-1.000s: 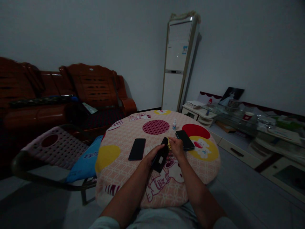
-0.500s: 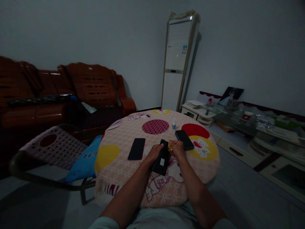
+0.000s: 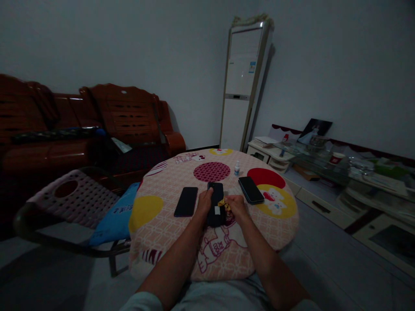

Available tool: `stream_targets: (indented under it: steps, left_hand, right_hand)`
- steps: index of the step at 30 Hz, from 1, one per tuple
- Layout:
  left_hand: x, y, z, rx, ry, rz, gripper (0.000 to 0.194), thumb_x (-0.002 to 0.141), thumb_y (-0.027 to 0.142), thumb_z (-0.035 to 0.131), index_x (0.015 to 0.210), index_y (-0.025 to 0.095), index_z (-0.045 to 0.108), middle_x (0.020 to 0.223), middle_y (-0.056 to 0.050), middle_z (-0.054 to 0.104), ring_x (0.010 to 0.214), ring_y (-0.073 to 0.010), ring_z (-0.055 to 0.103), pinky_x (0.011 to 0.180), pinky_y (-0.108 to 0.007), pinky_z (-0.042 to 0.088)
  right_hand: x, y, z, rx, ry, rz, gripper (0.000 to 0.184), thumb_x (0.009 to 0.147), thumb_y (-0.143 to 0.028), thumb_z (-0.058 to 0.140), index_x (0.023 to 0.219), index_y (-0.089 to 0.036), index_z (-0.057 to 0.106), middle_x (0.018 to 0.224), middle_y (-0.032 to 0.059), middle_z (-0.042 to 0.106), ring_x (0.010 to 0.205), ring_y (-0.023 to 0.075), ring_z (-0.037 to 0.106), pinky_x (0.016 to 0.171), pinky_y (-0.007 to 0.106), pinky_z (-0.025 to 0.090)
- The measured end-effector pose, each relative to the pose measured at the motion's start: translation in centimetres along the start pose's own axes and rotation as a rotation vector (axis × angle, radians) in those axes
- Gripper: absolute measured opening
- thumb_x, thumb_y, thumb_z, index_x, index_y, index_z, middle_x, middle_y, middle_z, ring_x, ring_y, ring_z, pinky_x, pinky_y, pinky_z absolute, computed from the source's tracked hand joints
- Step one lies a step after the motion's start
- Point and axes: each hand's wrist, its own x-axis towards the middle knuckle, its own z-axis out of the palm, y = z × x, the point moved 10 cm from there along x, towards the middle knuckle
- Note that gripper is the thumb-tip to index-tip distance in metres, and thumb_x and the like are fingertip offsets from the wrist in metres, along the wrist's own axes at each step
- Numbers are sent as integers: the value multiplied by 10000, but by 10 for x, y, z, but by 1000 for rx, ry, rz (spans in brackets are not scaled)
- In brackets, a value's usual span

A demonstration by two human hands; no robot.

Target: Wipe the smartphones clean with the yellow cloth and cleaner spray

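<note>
My left hand [image 3: 205, 201] is closed around the left edge of a black phone [image 3: 216, 193], its thumb lying on the surface. A small pale rectangle [image 3: 217, 210] shows on that phone. Between the fingers of my right hand [image 3: 237, 204] is a crumpled yellow cloth [image 3: 223, 204], which reaches the phone's right edge. A second dark phone [image 3: 186, 201] with a reddish edge lies flat to the left. To the right, a third dark phone [image 3: 250, 190] rests at a slant. Beyond it stands a small white bottle [image 3: 237, 168] with a blue label.
A patterned cloth [image 3: 175, 175] covers the round table. To the left are a woven chair [image 3: 74, 198] with a blue cushion [image 3: 118, 216] and a wooden sofa [image 3: 125, 116]. A low cabinet [image 3: 311, 194] runs along the right, and a tall white air conditioner [image 3: 240, 82] stands behind.
The phone in my left hand has turned more upright in view and shifted slightly left. My right hand and the yellow cloth have moved a little left and down along its edge.
</note>
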Motion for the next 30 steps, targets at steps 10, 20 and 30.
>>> stream_targets:
  steps: [10,20,30]
  left_hand:
    - [8,20,-38,66,236,78,473,655,605,624,499,176,500,477,11,473,463,-114,419,464,-242,312]
    - [-8,1,18,83,-181,-44,412,665,536,661,643,125,648,649,-69,657,561,-169,576,522,-263,421]
    - [7,-3,-42,-101,289,-101,320,789,407,592,606,145,585,534,-4,571,457,-127,521,478,-239,393]
  right_hand:
    - [-6,19,18,-216,-218,103,154,731,-265,599,769,-130,663,383,-57,529,253,60,403,265,137,245]
    - [1,-12,-13,209,31,-78,255,682,-392,626,794,-163,622,463,-58,571,314,62,422,290,153,249]
    - [-8,4,17,-85,-162,-16,243,698,-366,617,735,-128,657,394,-66,523,267,44,387,266,135,240]
